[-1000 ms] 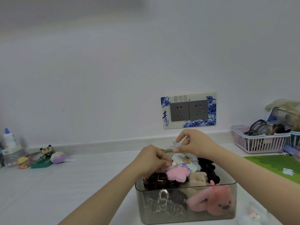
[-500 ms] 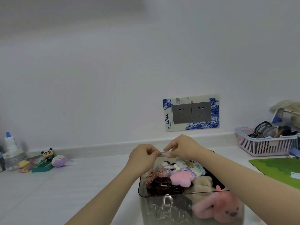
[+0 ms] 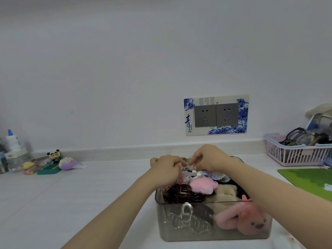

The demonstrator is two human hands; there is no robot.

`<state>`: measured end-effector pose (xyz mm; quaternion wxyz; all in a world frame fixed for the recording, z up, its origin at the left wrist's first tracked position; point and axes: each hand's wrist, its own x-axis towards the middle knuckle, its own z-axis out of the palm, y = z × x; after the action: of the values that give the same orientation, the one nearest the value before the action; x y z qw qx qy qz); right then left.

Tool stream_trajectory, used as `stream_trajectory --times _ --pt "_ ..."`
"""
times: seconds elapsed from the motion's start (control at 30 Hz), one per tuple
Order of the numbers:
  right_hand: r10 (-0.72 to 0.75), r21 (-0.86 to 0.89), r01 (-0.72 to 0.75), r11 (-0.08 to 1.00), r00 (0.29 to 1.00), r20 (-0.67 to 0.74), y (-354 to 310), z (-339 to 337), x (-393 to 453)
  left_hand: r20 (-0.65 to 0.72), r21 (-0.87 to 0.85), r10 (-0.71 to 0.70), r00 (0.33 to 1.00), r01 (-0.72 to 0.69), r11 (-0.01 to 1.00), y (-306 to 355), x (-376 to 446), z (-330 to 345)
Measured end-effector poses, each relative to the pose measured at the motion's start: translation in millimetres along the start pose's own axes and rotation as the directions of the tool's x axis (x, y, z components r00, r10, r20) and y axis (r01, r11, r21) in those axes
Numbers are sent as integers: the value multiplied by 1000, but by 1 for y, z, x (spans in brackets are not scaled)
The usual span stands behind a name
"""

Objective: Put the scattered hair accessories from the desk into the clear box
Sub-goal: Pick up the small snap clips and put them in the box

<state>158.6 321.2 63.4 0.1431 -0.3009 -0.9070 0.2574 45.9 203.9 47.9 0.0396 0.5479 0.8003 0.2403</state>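
Observation:
The clear smoky box (image 3: 179, 236) stands on the white desk in front of me, filled with hair accessories: a pink plush bunny clip (image 3: 246, 221), a transparent claw clip (image 3: 186, 220), a brown claw clip (image 3: 183, 192), a pink plush piece (image 3: 203, 186) and a beige plush piece (image 3: 225, 193). My left hand (image 3: 167, 169) and my right hand (image 3: 209, 158) meet above the box's far end, fingertips pinched together on a small pale hair clip (image 3: 188, 167), mostly hidden by the fingers.
Small toy figures and a purple plush (image 3: 67, 163) lie at the far left beside a dropper bottle (image 3: 11, 141). A pink basket (image 3: 294, 153) with glasses stands at the right, a green mat (image 3: 309, 182) in front of it. Wall sockets (image 3: 216, 115) are behind the box.
Both hands have come closer together and dropped slightly toward the box's far end, still pinching the small clip. The view has shifted a little.

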Motion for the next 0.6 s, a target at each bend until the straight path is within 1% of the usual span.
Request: stream_trajectory --times 0.13,0.3,0.5,0.6 --pt "-18 2 18 1000 999 -34 -6 -10 -9 -52 -12 -8 999 7 1000 4 -4 -3" --pt "-71 -11 70 997 989 -132 -11 -26 -37 -148 -55 16 989 -25 998 15 -21 -12" --pt "-167 -35 164 986 954 -250 -12 -31 -111 -211 -147 62 975 -95 985 57 -83 -18" --pt "-171 -3 176 984 954 -247 -6 -28 -148 -237 -220 97 967 -150 964 73 -114 -9"
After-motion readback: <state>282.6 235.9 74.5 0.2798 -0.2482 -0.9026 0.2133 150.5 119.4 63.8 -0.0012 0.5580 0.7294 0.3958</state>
